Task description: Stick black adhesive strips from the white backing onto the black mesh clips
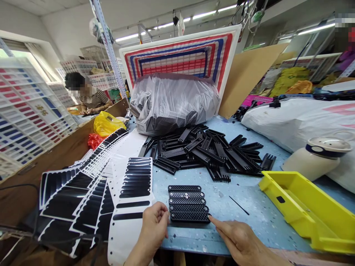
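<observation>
Several black mesh-faced plastic strips (188,204) lie side by side in a neat row near the table's front edge. My left hand (154,225) is at the row's left end, fingers curled against the nearest strip. My right hand (237,236) rests on the table at the right, its index finger stretched out and touching the right end of the nearest strip. Left of the row lies a white backing sheet (132,192) carrying black oblong stickers.
A loose heap of black plastic strips (206,151) fills the table's middle, behind it a grey plastic bag (173,101). A yellow bin (307,208) stands at the right, a white bottle (316,157) beyond it. More sticker sheets (77,192) spread left. Another person sits far left.
</observation>
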`<state>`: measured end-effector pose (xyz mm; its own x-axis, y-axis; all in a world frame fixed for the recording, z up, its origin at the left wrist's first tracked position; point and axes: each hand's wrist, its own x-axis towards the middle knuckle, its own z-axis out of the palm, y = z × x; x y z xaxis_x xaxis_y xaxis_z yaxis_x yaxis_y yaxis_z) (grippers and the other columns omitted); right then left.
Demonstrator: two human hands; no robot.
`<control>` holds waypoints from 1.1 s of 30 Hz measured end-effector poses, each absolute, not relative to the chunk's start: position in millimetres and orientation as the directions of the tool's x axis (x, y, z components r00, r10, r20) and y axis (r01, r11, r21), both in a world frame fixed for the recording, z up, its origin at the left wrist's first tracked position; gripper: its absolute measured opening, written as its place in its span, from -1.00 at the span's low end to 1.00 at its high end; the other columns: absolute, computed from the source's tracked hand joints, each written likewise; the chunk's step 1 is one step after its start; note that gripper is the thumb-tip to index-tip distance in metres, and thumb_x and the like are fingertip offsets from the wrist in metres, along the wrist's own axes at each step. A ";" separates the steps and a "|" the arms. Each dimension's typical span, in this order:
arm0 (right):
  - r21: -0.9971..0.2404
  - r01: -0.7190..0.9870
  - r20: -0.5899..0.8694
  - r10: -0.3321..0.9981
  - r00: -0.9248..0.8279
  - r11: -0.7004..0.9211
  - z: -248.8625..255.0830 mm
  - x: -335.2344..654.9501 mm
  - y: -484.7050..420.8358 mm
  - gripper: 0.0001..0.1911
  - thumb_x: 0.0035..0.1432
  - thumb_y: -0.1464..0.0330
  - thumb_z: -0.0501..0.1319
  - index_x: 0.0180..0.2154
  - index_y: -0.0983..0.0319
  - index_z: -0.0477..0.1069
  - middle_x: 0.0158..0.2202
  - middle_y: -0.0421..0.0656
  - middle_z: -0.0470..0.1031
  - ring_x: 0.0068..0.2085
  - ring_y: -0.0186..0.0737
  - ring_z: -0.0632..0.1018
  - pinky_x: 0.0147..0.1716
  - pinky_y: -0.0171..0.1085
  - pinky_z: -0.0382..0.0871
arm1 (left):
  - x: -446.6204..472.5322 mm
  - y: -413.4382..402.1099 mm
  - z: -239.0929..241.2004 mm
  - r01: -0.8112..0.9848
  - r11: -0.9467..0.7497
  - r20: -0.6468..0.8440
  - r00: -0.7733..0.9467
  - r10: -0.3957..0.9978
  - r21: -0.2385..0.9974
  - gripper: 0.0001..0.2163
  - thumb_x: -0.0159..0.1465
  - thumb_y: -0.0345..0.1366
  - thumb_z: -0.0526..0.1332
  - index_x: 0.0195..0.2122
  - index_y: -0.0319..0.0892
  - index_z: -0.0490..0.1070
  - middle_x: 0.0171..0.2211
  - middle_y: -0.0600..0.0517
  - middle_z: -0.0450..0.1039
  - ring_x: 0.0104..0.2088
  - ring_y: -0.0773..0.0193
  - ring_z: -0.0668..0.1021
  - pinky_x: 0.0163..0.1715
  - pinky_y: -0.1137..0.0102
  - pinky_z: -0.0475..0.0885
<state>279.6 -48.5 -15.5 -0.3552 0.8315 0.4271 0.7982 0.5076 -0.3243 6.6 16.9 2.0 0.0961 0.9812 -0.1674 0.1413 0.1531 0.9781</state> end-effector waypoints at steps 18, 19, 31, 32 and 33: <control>-0.335 0.786 0.427 0.827 -0.365 0.520 -1.8 275.0 -48.1 -0.54 0.28 0.55 -0.02 0.11 0.18 0.44 -0.37 -0.16 0.67 -0.42 -0.21 0.65 -0.40 -0.27 0.55 | 9.3 13.0 -6.0 0.215 0.060 -0.083 0.102 0.991 0.975 -0.86 -0.04 -0.23 0.25 -0.52 -0.15 0.57 -0.72 0.13 0.33 -0.73 0.37 0.34 -0.70 0.49 0.21; -0.336 0.788 0.426 0.830 -0.361 0.515 -2.0 275.1 -48.5 -0.53 0.28 0.54 -0.01 0.11 0.17 0.44 -0.37 -0.16 0.67 -0.42 -0.21 0.65 -0.39 -0.27 0.55 | 10.0 13.5 -5.7 0.176 0.122 -0.142 0.105 0.984 0.977 -0.85 -0.06 -0.22 0.26 -0.52 -0.16 0.55 -0.74 0.16 0.29 -0.77 0.39 0.30 -0.74 0.50 0.16; -0.330 0.786 0.435 0.823 -0.365 0.523 -8.4 276.0 -47.0 -0.55 0.28 0.54 -0.01 0.09 0.19 0.45 -0.40 -0.18 0.65 -0.43 -0.21 0.64 -0.41 -0.26 0.53 | 13.9 15.0 4.3 0.004 0.259 -0.259 0.074 0.963 0.966 -0.73 -0.07 -0.07 0.32 -0.56 -0.18 0.40 -0.73 0.14 0.36 -0.84 0.43 0.33 -0.83 0.55 0.12; -0.334 0.786 0.439 0.824 -0.359 0.520 -8.1 275.7 -47.0 -0.55 0.28 0.53 -0.01 0.09 0.19 0.45 -0.40 -0.18 0.65 -0.43 -0.21 0.64 -0.41 -0.27 0.53 | 14.2 15.9 4.2 0.003 0.261 -0.261 0.070 0.963 0.965 -0.73 -0.08 -0.07 0.33 -0.57 -0.18 0.37 -0.73 0.15 0.35 -0.84 0.44 0.32 -0.83 0.56 0.11; -0.335 0.786 0.448 0.821 -0.353 0.520 -7.7 275.4 -46.9 -0.56 0.28 0.53 -0.01 0.09 0.18 0.45 -0.41 -0.19 0.65 -0.44 -0.21 0.64 -0.42 -0.27 0.53 | 14.6 16.8 4.0 0.002 0.264 -0.264 0.068 0.962 0.964 -0.72 -0.08 -0.08 0.33 -0.59 -0.18 0.36 -0.74 0.15 0.35 -0.85 0.45 0.31 -0.83 0.56 0.10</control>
